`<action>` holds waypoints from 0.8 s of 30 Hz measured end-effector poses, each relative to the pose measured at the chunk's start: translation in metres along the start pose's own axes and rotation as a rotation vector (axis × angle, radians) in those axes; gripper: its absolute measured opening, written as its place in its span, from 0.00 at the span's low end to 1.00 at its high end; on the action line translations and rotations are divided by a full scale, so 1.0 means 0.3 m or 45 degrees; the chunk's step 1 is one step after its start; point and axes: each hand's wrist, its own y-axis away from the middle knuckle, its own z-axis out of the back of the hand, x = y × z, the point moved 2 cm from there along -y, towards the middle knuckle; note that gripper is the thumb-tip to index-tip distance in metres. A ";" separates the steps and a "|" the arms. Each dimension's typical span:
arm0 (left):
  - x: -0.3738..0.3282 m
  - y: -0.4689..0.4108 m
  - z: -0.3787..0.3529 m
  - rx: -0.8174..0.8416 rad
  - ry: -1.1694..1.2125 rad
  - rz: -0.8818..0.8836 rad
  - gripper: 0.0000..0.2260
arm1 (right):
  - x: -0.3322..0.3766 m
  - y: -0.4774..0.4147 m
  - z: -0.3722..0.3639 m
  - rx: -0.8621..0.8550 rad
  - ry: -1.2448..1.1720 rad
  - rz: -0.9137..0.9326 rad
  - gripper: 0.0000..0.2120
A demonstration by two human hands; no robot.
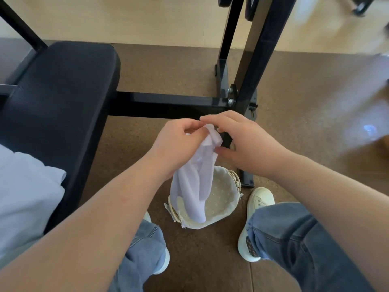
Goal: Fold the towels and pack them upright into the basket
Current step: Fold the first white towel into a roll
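Two hands on one towel point(195, 186), held in the air straight above the basket point(234, 178). Our left hand point(179, 142) has its fingers curled round the bunched top end and carries the weight. Our right hand point(246, 144) is on the basket's right side, fingers hooked over the same top bunch, thumb against the cloth just below. We read that as a pinch, not a full grip.

The towel hangs as a loose rope of folds, lower end dangling over the basket's near-left rim. We can't tell if it touches the liner. The basket sits on the floor point(200, 260), round wicker with a dotted cloth liner, and nothing we can see is packed in it. Our right shoe point(260, 202) is just beside it on the right. Left of the basket is the black padded desk point(63, 91), with pale cloth point(25, 197) lying at its near end, likely more towels.

Handling, our read:
- The towel is thin, light and fully limp, with no stiffness to stand by itself.
- Bunched like this it won't go in upright, so it needs opening out first.
- Best hold is two adjacent corners along one edge, one per hand, so it drops open and squares up.
- Then fold on the desk or across the knees, tight enough to give it body.
- The cloth looks smooth, so corners may slip from a light pinch.
- The basket looks light, and a dragged hem could tip it.
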 end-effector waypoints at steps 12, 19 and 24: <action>-0.009 0.005 0.034 -0.005 0.288 0.159 0.08 | 0.038 -0.061 0.037 -0.144 0.052 -0.040 0.11; -0.027 -0.011 0.024 -0.033 -0.100 -0.071 0.06 | -0.005 -0.104 0.034 -0.071 -0.218 -0.305 0.14; 0.012 -0.049 0.062 -0.199 -0.106 -0.040 0.06 | 0.014 -0.125 0.031 0.138 -0.172 -0.135 0.07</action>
